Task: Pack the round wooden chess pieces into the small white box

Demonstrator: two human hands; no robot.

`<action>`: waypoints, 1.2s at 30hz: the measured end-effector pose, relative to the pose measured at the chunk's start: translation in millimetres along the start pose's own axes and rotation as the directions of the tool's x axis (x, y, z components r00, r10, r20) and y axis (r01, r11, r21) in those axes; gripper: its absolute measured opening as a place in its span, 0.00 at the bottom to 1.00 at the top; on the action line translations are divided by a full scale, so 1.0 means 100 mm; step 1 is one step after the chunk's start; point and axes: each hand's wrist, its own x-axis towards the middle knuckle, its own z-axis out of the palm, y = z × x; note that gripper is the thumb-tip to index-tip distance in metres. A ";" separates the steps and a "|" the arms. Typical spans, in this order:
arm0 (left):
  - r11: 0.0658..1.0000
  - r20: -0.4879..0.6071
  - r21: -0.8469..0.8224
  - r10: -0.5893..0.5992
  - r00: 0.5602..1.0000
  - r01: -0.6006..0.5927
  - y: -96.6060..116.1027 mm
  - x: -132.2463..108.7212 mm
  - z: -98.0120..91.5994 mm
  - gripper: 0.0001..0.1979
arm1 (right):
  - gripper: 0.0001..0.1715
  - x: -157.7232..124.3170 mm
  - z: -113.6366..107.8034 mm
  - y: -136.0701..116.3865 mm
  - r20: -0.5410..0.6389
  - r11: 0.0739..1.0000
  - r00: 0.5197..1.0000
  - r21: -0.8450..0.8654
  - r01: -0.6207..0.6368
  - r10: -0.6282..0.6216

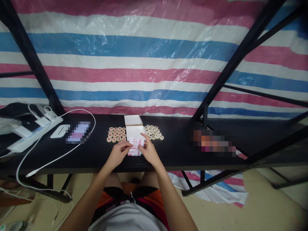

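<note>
A folded white sheet with red grid lines, which looks like a paper Chinese chess board point(135, 148), is held between my hands above the front of the table. My left hand point(119, 152) pinches its left edge with the fingertips. On the other side, my right hand point(150, 150) grips the right edge, thumb on the sheet and index finger stretched up. Just beyond stands a white-lined box point(135, 131) with its lid point(133, 120) laid back. Red-marked Chinese chess pieces point(116, 134) sit in rows to the left; dark-marked pieces point(154, 132) cluster to the right.
On the black table point(178, 141), a phone point(79, 132), a white device point(60, 131) and a power strip point(36, 133) with plugs lie at the left. A white cable point(55, 160) loops over the front edge. A blurred-out item point(214, 143) is at the right, beside metal frame bars.
</note>
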 end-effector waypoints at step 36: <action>0.998 -0.010 -0.020 -0.054 0.998 0.054 -0.03 0.01 0.00 0.08 | 0.24 0.02 -0.02 0.00 -0.051 0.999 0.998 0.047 -0.025 0.027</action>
